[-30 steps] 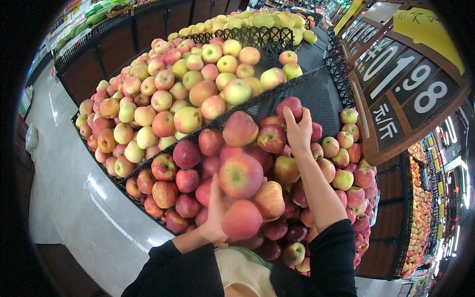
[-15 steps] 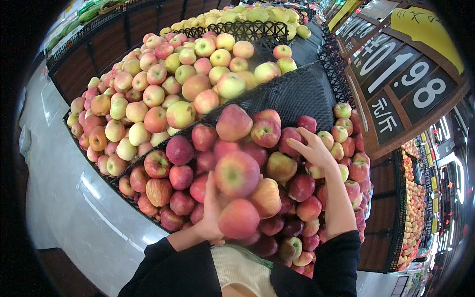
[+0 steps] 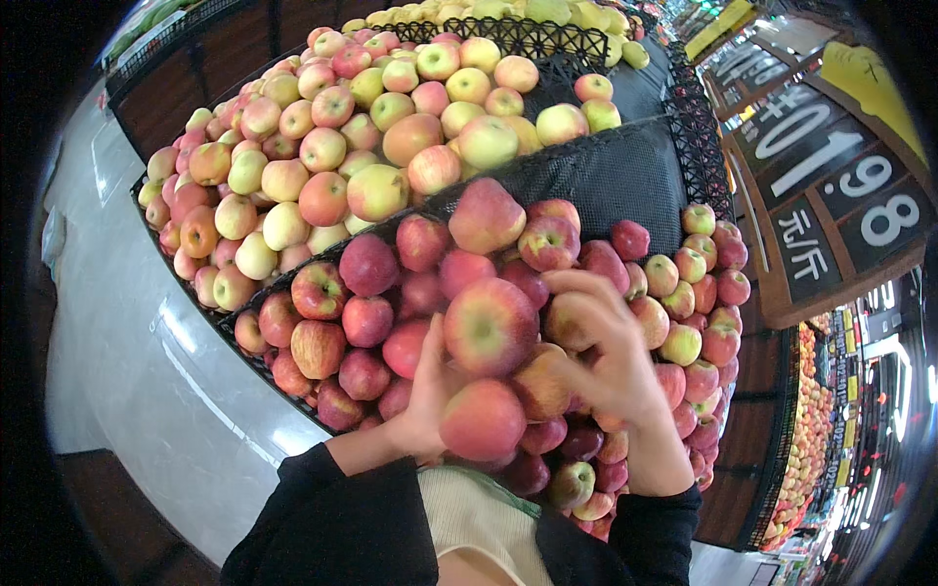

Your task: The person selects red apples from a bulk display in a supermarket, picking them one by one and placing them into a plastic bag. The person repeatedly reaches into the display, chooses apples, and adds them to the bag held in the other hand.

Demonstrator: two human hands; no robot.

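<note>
Wide fisheye view from the left of two cameras worn side by side on the person's head. It faces down and forward, upright, close above the left hand (image 3: 428, 405) and right hand (image 3: 620, 361); dark sleeves (image 3: 332, 518) enter at the lower edge. Pale floor (image 3: 117, 322) at left and a price sign (image 3: 831, 181) at right reach toward the curved rim.

Upper right of the frame, and here it is: a brown-framed black price board (image 3: 831, 190), tilted, big white numerals and characters standing out clearly! Behind it, 1 more dark board (image 3: 748, 68) shows smaller white figures; the yellow card (image 3: 865, 83) up top is illegible.
</note>
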